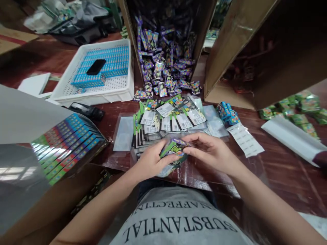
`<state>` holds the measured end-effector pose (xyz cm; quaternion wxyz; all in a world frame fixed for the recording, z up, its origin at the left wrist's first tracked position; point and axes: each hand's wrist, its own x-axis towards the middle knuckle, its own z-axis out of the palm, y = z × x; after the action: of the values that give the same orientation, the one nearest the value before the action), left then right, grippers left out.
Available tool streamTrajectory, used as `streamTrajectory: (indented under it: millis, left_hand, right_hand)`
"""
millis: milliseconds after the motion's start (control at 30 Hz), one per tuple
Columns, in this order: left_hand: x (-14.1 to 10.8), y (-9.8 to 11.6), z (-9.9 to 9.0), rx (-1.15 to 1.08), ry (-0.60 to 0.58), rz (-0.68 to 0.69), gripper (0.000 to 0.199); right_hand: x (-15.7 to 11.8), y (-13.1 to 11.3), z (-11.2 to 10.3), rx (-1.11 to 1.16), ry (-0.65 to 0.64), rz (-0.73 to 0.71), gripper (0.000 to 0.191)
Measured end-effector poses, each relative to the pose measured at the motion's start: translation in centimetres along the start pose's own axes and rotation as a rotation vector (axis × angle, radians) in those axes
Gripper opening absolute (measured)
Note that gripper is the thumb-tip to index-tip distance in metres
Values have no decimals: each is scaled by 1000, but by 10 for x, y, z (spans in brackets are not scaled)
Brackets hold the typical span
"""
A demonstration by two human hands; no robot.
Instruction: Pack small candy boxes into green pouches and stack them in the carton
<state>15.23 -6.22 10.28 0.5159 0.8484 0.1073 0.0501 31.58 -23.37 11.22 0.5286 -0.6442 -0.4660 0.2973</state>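
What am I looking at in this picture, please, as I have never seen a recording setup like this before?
There is no robot here: a person works with two bare hands, and the one picture comes from a camera worn on the head, looking forward and down. The left hand and right hand together hold a small green and purple packet just above the near edge of a dark red table. Beyond them lie overlapping printed cards. Further back, a cardboard box lies open with purple packets spilling out. To the left, a white basket holds blue boxes with a black phone on top.
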Motion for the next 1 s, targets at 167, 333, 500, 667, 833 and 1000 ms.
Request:
streamTrajectory:
  millis: [167,333,500,667,833,1000]
  left_hand:
    - [-4,14,-7,241,-48,83,30]
    - [-3,19,-16,317,-103,142,29]
    - [-6,19,-22,323,-85,110,27]
    - [-11,19,-24,302,-87,87,26]
    - [-11,19,-24,299,-114,118,26]
    - [-5,18,-30,327,-184,97,28]
  right_hand:
    - [-11,-10,-13,-95,-32,-35,22]
    - [-10,-16,-14,-144,-36,-100,17]
    - [-7,-17,-6,-188,21,-249,11]
    - [-6,-15,-1,-181,46,-330,12]
    - [-8,-15,-2,-155,1,-281,8]
    - [-10,-14,-3,-149,-72,-260,11]
